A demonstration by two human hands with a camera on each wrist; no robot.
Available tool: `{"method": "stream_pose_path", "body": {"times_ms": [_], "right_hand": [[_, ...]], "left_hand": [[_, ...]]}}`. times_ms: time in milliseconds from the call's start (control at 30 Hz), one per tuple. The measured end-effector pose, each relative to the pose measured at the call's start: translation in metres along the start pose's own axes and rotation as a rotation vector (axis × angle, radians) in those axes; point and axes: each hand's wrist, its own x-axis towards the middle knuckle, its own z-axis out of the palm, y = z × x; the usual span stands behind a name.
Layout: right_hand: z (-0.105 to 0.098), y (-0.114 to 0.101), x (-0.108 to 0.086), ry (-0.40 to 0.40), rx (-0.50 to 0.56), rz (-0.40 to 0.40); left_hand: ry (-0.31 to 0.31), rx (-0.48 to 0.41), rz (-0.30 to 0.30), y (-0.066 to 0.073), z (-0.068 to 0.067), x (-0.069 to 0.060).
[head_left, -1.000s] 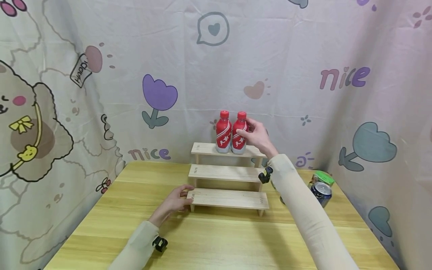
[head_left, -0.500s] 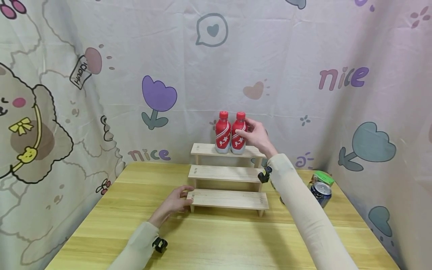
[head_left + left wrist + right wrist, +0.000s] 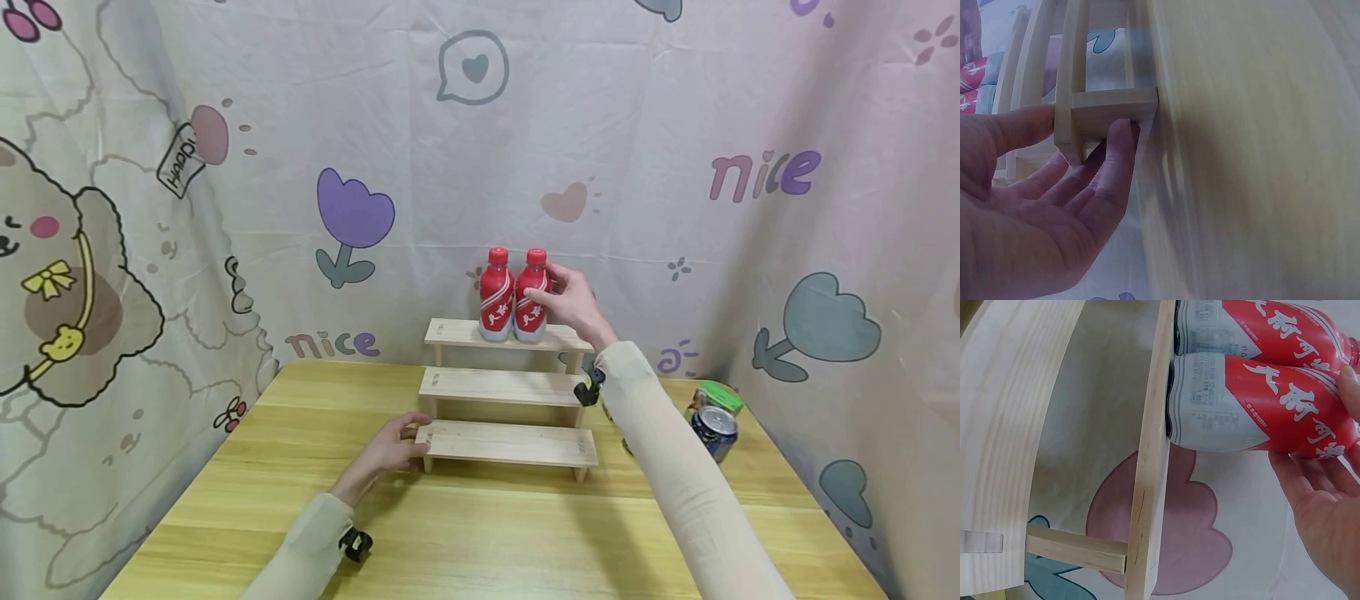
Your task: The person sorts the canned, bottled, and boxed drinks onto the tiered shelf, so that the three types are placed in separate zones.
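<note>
Two red-and-white plastic bottles stand side by side on the top step of a three-tier wooden display rack. My right hand holds the right bottle, its thumb in front and fingers round the far side. The left bottle stands close beside it. In the right wrist view, the held bottle has its base at the step's surface. My left hand grips the left end of the lowest step. In the left wrist view, its thumb is at the board and the fingers curl round the end support.
On the right of the wooden table stand a dark blue can and a green-lidded jar. Other items beside the rack are mostly hidden behind my right forearm. A printed curtain hangs behind the table.
</note>
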Motion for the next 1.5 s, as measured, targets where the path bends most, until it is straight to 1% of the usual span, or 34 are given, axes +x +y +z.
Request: {"method": "stream_pose_path", "body": {"times_ms": [267,467,600,733,833,933,1033,1067,1200,1267,1300,1433,1500], "right_hand": [[-0.001,0.0,-0.002,-0.017,0.001,-0.004],[-0.001,0.001,-0.005,-0.032,0.033,-0.002],[-0.005,0.004,-0.009,-0.017,0.075,-0.008],[-0.009,0.009,-0.015,0.003,0.131,0.007],[-0.012,0.013,-0.018,0.019,0.141,0.007],[-0.015,0.016,-0.022,0.039,0.122,-0.014],[-0.017,0.018,-0.026,0.052,0.107,-0.015],[-0.018,0.018,-0.027,0.052,0.108,-0.011],[-0.022,0.006,-0.041,0.036,0.089,0.021],[-0.024,0.008,-0.045,0.027,0.072,0.034],[-0.025,0.009,-0.047,0.024,0.065,0.039],[-0.026,0.027,-0.047,0.023,0.069,0.035],[-0.026,0.029,-0.05,0.018,0.079,0.025]], "left_hand": [[0.004,0.008,-0.01,-0.001,0.0,-0.001],[-0.004,0.007,-0.005,-0.001,0.001,-0.002],[-0.001,0.009,-0.003,0.0,0.002,-0.002],[0.0,0.009,-0.006,0.001,0.002,-0.002],[0.006,0.011,-0.005,0.001,0.001,-0.002],[0.008,0.014,-0.005,0.002,0.001,-0.001],[0.008,0.016,-0.004,0.002,0.0,-0.001],[0.007,0.017,-0.005,0.002,0.0,-0.001],[0.005,0.013,0.0,0.001,-0.001,-0.001],[-0.001,0.011,0.004,0.0,-0.001,0.0],[-0.003,0.009,0.006,0.0,-0.001,0.0],[-0.006,0.007,0.004,0.0,-0.001,-0.001],[-0.003,0.006,0.0,0.0,-0.001,-0.001]]}}
